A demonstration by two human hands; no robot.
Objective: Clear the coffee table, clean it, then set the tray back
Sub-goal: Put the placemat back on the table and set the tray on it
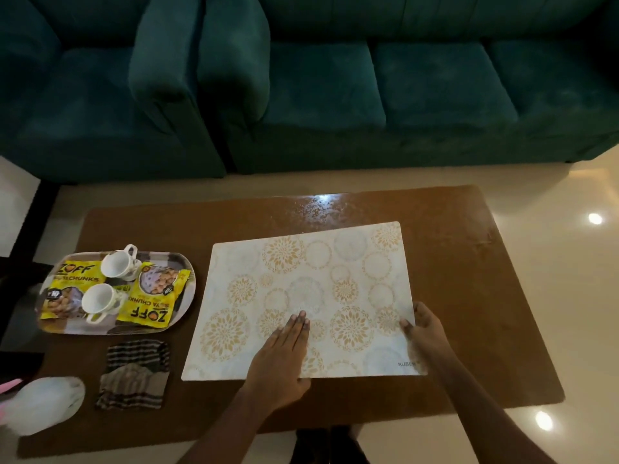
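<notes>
Brown coffee table (469, 296), both hands on a floral placemat (301, 272).
Head view: left hand (284, 356) lies flat on the placemat, fingers straight and together. Right hand (425, 333) pinches the placemat's right edge, fingers curled round it. Tray (167, 256) sits at the table's left end and holds two white cups (117, 262) and two yellow soya chunks packets (157, 296). Striped cloth (134, 376) lies just in front of the tray, with a white plastic bag (43, 403) to its left.
</notes>
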